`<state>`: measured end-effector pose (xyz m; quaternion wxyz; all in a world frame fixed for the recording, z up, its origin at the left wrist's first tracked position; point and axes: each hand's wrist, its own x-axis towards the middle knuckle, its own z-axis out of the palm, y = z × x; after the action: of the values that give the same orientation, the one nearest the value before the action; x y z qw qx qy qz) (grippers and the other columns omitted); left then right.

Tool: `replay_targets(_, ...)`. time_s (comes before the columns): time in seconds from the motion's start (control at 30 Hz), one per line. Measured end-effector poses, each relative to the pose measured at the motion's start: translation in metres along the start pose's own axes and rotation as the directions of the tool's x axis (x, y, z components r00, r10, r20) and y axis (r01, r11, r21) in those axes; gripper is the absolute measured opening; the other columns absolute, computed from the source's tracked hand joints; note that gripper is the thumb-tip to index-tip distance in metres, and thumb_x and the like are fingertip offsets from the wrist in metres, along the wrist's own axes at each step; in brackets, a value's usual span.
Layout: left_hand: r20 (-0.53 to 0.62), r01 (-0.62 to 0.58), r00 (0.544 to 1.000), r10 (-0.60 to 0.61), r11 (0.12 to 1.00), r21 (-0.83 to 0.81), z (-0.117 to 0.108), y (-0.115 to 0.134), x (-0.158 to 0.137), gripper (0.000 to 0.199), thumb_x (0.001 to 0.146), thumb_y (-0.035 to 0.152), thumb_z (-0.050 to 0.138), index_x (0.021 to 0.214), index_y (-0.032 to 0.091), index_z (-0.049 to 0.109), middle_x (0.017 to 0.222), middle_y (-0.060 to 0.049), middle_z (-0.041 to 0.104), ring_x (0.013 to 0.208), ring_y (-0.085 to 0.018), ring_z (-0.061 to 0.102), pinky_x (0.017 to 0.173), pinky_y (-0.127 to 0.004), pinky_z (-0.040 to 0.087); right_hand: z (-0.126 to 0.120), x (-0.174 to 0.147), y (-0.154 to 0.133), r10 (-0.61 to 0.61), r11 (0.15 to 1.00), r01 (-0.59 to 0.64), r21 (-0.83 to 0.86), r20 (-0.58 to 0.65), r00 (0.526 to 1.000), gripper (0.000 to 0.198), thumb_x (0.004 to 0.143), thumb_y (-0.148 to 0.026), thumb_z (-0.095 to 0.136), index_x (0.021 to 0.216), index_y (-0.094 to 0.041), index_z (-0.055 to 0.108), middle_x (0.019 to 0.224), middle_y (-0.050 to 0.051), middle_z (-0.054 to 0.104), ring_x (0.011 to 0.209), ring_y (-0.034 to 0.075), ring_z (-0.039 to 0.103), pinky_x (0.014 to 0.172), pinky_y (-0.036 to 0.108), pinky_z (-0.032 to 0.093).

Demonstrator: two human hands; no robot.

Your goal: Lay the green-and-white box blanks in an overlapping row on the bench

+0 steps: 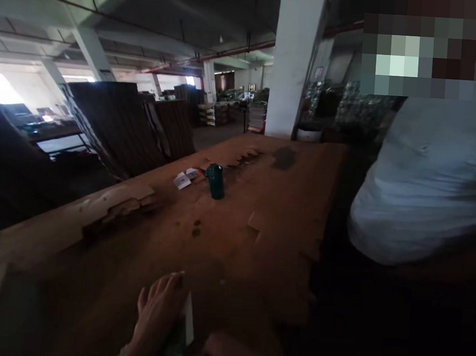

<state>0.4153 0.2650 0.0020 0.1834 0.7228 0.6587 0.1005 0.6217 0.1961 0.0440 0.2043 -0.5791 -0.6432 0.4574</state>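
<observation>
Low in the head view, my left hand (159, 310) is closed over a thin green and white piece that looks like card (189, 320). Its fingers are bent across the upper end of the piece, and the thumb side is partly hidden. Just to the right, at the bottom edge, my right hand (229, 352) is dark and blurred. Its fingers cannot be made out, nor whether it touches the piece. Both hands are above the near part of a brown, board-covered table (233, 253).
Farther along the table stands a dark green bottle (215, 182), with a small white opened packet (182, 180) beside it. The board covering is torn along the left edge. At right is a person in a light shirt (431, 184). Tall dark stacks (108, 122) rise at left; a white pillar (295, 63) stands behind.
</observation>
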Motion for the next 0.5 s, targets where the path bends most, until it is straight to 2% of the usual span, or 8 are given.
replay_targets(0.07, 0.033, 0.005, 0.999, -0.011, 0.981, 0.193, -0.009, 0.006, -0.013, 0.038, 0.088, 0.03, 0.046, 0.125, 0.027, 0.053, 0.129, -0.005, 0.057, 0.123, -0.026, 0.046, 0.107, -0.05, 0.026, -0.01, -0.006, 0.016, 0.008, 1.0, -0.009, 0.03, 0.015, 1.0, 0.046, 0.075, -0.061, 0.052, 0.085, -0.022, 0.073, 0.08, 0.003, 0.074, 0.081, 0.023, 0.068, 0.075, 0.033, 0.052)
replay_targets(0.13, 0.025, -0.003, 1.0, -0.003, 0.964, 0.267, -0.008, 0.018, -0.02, 0.033, 0.087, 0.029, 0.05, 0.12, 0.024, 0.056, 0.126, -0.007, 0.057, 0.121, -0.025, 0.046, 0.106, -0.044, 0.028, -0.026, -0.009, 0.055, 0.015, 0.998, -0.017, 0.057, 0.031, 0.999, 0.058, 0.079, -0.063, 0.039, 0.102, -0.02, 0.07, 0.107, 0.01, 0.071, 0.103, 0.03, 0.064, 0.09, 0.044, 0.048)
replay_targets(0.17, 0.012, 0.007, 1.0, -0.011, 0.963, 0.269, -0.004, 0.023, -0.02, 0.03, 0.089, 0.029, 0.048, 0.117, 0.023, 0.057, 0.124, -0.007, 0.058, 0.119, -0.024, 0.046, 0.103, -0.041, 0.03, -0.032, -0.008, 0.081, 0.047, 0.998, -0.046, 0.049, -0.018, 0.999, 0.066, 0.074, -0.066, 0.04, 0.109, -0.017, 0.067, 0.12, 0.016, 0.065, 0.117, 0.036, 0.055, 0.098, 0.051, 0.041)
replay_targets(0.2, -0.016, 0.051, 0.999, -0.049, 0.963, 0.263, 0.0, 0.027, -0.017, 0.025, 0.091, 0.028, 0.046, 0.11, 0.022, 0.06, 0.119, -0.007, 0.059, 0.114, -0.023, 0.049, 0.099, -0.039, 0.034, -0.036, -0.005, 0.108, 0.108, 0.994, -0.105, 0.028, -0.139, 0.984, 0.072, 0.066, -0.07, 0.047, 0.11, -0.017, 0.067, 0.126, 0.017, 0.061, 0.124, 0.039, 0.049, 0.101, 0.053, 0.038)
replay_targets(0.27, 0.014, 0.048, 0.998, -0.053, 0.964, 0.263, 0.009, 0.029, -0.011, 0.018, 0.088, 0.027, 0.049, 0.098, 0.023, 0.063, 0.108, -0.006, 0.062, 0.108, -0.023, 0.051, 0.093, -0.037, 0.037, -0.038, 0.002, 0.156, 0.16, 0.986, -0.141, 0.09, -0.264, 0.951, 0.077, 0.061, -0.07, 0.053, 0.119, -0.02, 0.062, 0.134, 0.016, 0.056, 0.127, 0.037, 0.046, 0.101, 0.05, 0.042)
replay_targets(0.33, 0.059, 0.034, 0.997, -0.051, 0.964, 0.265, 0.012, 0.027, -0.006, 0.014, 0.085, 0.024, 0.051, 0.089, 0.022, 0.064, 0.102, -0.005, 0.062, 0.103, -0.023, 0.052, 0.089, -0.036, 0.038, -0.039, 0.011, 0.187, 0.179, 0.978, -0.139, 0.156, -0.281, 0.943, 0.078, 0.063, -0.07, 0.052, 0.124, -0.023, 0.058, 0.126, 0.015, 0.062, 0.113, 0.036, 0.059, 0.091, 0.049, 0.05)
replay_targets(0.4, 0.112, 0.023, 0.992, -0.053, 0.968, 0.251, 0.01, 0.025, -0.003, 0.014, 0.083, 0.021, 0.051, 0.085, 0.02, 0.065, 0.098, -0.005, 0.063, 0.099, -0.021, 0.054, 0.086, -0.034, 0.039, -0.043, 0.019, 0.196, 0.197, 0.972, -0.152, 0.179, -0.272, 0.942, 0.072, 0.069, -0.071, 0.047, 0.122, -0.023, 0.06, 0.111, 0.014, 0.07, 0.1, 0.036, 0.066, 0.085, 0.049, 0.053)
replay_targets(0.5, 0.216, -0.019, 0.976, -0.028, 0.977, 0.212, 0.005, 0.021, 0.0, 0.017, 0.083, 0.018, 0.049, 0.086, 0.019, 0.066, 0.096, -0.005, 0.063, 0.096, -0.02, 0.056, 0.082, -0.03, 0.04, -0.042, 0.032, 0.18, 0.176, 0.975, -0.137, 0.177, -0.229, 0.957, 0.063, 0.083, -0.066, 0.033, 0.112, -0.021, 0.067, 0.105, 0.013, 0.073, 0.105, 0.034, 0.064, 0.09, 0.045, 0.052)
